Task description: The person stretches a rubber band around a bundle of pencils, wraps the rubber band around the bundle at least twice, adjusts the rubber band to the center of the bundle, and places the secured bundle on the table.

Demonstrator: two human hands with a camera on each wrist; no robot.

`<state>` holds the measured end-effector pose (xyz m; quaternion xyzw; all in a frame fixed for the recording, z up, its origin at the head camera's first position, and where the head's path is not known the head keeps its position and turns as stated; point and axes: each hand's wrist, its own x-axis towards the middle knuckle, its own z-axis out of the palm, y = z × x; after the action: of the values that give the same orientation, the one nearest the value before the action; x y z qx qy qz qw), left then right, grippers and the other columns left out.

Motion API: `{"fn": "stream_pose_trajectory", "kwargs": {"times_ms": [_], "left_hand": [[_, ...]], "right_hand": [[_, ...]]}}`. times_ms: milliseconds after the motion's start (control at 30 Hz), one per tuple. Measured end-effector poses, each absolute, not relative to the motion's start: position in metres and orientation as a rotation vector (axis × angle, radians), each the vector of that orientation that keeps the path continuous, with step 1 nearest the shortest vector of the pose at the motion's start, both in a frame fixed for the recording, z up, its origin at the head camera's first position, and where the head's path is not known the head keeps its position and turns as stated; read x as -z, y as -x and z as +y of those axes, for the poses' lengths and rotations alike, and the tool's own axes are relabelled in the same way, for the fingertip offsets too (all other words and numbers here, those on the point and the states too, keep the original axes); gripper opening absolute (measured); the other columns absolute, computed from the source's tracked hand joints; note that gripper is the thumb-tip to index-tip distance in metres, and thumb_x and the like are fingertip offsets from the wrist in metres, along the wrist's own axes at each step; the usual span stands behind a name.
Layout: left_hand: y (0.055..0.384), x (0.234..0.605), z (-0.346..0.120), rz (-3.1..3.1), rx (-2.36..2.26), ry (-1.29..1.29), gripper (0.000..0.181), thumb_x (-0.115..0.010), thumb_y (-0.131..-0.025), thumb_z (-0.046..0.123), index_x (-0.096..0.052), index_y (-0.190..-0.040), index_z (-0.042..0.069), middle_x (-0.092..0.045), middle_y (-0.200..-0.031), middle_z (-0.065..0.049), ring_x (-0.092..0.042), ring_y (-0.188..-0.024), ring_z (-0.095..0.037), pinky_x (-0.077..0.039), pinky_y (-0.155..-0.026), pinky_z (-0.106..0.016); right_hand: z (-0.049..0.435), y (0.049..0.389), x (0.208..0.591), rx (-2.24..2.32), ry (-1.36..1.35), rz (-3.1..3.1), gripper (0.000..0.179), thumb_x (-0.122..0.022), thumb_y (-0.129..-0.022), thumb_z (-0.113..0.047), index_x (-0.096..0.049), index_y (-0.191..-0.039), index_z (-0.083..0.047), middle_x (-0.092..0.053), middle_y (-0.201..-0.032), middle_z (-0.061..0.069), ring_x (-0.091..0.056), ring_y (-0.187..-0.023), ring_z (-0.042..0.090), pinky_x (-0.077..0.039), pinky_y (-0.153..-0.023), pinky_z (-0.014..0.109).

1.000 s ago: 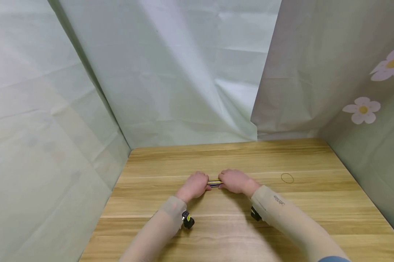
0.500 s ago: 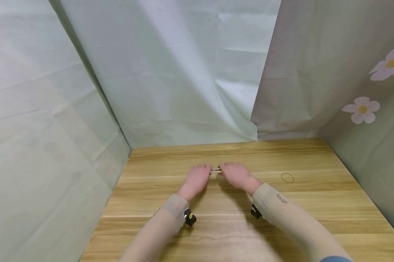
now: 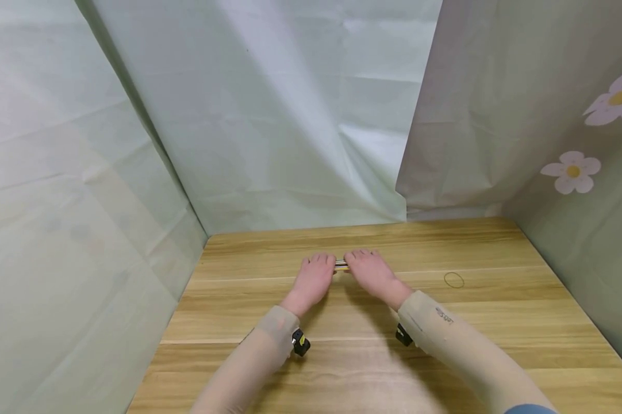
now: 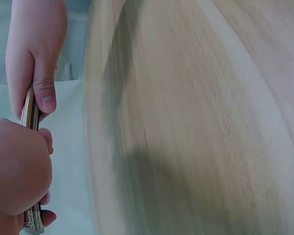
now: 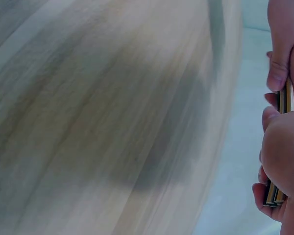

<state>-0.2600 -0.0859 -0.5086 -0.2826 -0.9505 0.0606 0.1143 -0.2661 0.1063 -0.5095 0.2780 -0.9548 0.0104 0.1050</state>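
1. Left hand (image 3: 314, 279), right hand (image 3: 371, 275): fingers curled round one stick bundle (image 3: 341, 265).
2. Stick bundle: farther forward than a second ago; I judge it jointly carried above the surface (image 3: 352, 368).

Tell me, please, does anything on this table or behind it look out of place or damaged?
I see nothing spilled or broken. A thin rubber band lies alone on the wooden table, right of the held bundle of pencil-like sticks, binding nothing, so it looks stray. Behind, the backdrop sheet is visibly creased.
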Motion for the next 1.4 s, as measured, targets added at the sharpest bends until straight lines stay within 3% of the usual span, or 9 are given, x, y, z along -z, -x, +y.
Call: {"fn": "stream_pose_trajectory", "kwargs": {"times_ms": [300,667,967,1200,1400], "left_hand": [[0.258,0.510,-0.086,-2.713,-0.211,0.814,0.015,-0.060,-0.110,0.022,-0.055,-0.114,0.008,-0.063,-0.104,-0.007,-0.059,-0.092,-0.024,-0.047,-0.076,-0.037],[0.259,0.514,-0.085,-2.704,-0.251,0.784,0.015,-0.061,-0.109,0.022,-0.054,-0.111,0.009,-0.061,-0.102,-0.007,-0.056,-0.092,-0.024,-0.046,-0.077,-0.039],[0.261,0.516,-0.092,-2.729,-0.173,0.754,0.014,-0.061,-0.108,0.023,-0.055,-0.107,0.010,-0.061,-0.099,-0.005,-0.056,-0.092,-0.024,-0.042,-0.078,-0.040],[0.263,0.516,-0.099,-2.787,-0.086,0.737,0.011,-0.058,-0.109,0.019,-0.053,-0.106,0.010,-0.057,-0.099,-0.006,-0.051,-0.093,-0.026,-0.039,-0.080,-0.041],[0.263,0.513,-0.102,-2.793,-0.125,0.746,0.013,-0.058,-0.111,0.022,-0.052,-0.107,0.010,-0.055,-0.099,-0.005,-0.050,-0.092,-0.024,-0.039,-0.080,-0.040]], "right_hand": [[0.108,0.263,0.512,-0.055,-0.800,-2.784,0.024,-0.065,-0.107,-0.032,-0.059,-0.112,-0.009,-0.069,-0.108,0.010,-0.066,-0.101,0.029,-0.053,-0.080,0.044],[0.109,0.261,0.511,-0.072,-0.789,-2.820,0.028,-0.068,-0.106,-0.033,-0.060,-0.118,-0.010,-0.069,-0.114,0.009,-0.066,-0.105,0.028,-0.055,-0.083,0.044],[0.125,0.258,0.505,-0.352,-0.701,-2.880,0.039,-0.076,-0.101,-0.035,-0.061,-0.123,-0.006,-0.070,-0.117,0.012,-0.067,-0.113,0.035,-0.054,-0.094,0.054],[0.148,0.256,0.507,-0.498,-0.607,-2.943,0.060,-0.075,-0.102,-0.035,-0.054,-0.144,0.003,-0.066,-0.136,0.020,-0.059,-0.132,0.041,-0.047,-0.110,0.057],[0.155,0.254,0.509,-0.487,-0.613,-3.010,0.068,-0.070,-0.105,-0.038,-0.049,-0.152,0.007,-0.054,-0.151,0.027,-0.049,-0.143,0.045,-0.039,-0.117,0.059]]}}
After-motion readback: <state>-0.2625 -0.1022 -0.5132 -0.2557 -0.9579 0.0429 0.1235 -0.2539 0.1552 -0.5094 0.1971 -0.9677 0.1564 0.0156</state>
